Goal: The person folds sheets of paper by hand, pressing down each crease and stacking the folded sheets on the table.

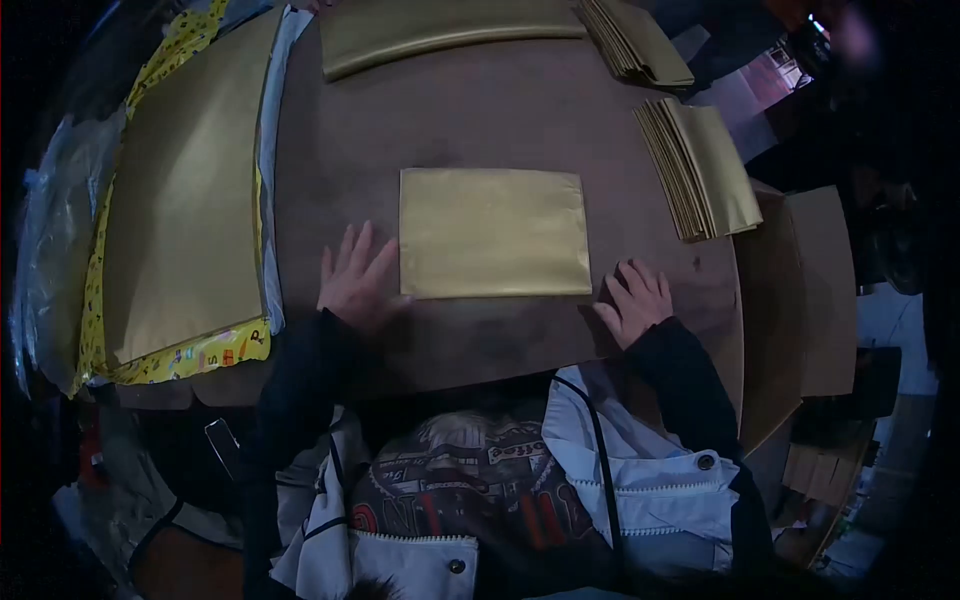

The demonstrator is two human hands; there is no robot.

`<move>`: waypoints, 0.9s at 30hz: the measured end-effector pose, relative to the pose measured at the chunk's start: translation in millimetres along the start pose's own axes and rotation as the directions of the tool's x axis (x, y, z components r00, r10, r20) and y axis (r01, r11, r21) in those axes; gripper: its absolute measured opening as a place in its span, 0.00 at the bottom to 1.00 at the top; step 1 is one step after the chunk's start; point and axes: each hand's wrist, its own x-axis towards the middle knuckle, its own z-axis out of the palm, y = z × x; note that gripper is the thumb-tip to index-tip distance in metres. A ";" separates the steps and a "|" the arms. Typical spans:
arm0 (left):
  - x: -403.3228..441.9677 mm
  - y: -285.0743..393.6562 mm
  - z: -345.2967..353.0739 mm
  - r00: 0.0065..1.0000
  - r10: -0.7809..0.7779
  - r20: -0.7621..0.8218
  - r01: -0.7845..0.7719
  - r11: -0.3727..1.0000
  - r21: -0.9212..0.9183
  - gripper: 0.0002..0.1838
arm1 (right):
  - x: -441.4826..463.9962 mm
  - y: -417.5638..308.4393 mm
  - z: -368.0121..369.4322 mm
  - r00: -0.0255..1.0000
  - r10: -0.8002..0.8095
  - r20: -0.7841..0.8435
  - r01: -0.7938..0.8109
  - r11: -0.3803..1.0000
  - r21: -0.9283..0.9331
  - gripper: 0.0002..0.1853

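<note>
A folded gold sheet lies flat on the brown table, in front of me. Just left of its lower left corner is my left hand, fingers spread and holding nothing, the thumb near the sheet's edge. My right hand rests on the table just past the lower right corner, its fingers apart and nothing in them.
On the left lies a large stack of gold sheets on yellow printed wrapping. A long folded gold piece is at the far edge. Folded gold bundles lie at the right, beside an open cardboard box.
</note>
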 end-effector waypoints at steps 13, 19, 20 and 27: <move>2.7 -4.9 6.8 0.999 -0.014 -0.032 0.013 1.000 -0.018 0.42 | 183.6 -7.2 -39.7 0.999 -0.040 0.032 0.028 0.949 0.313 0.38; 2.6 -5.5 7.0 0.999 -0.007 -0.036 0.005 0.999 -0.054 0.43 | 175.1 -0.6 -28.8 0.981 -0.160 -0.109 0.188 0.926 0.329 0.24; 3.3 -5.1 7.1 0.999 -0.018 -0.032 0.015 0.998 -0.069 0.43 | 170.4 -2.7 -28.9 0.935 -0.250 -0.251 0.311 0.919 0.244 0.20; 2.2 -4.1 7.7 0.999 -0.021 -0.039 0.019 0.999 -0.039 0.43 | 135.6 -13.6 -32.1 0.986 -0.068 -0.154 0.139 0.845 0.516 0.14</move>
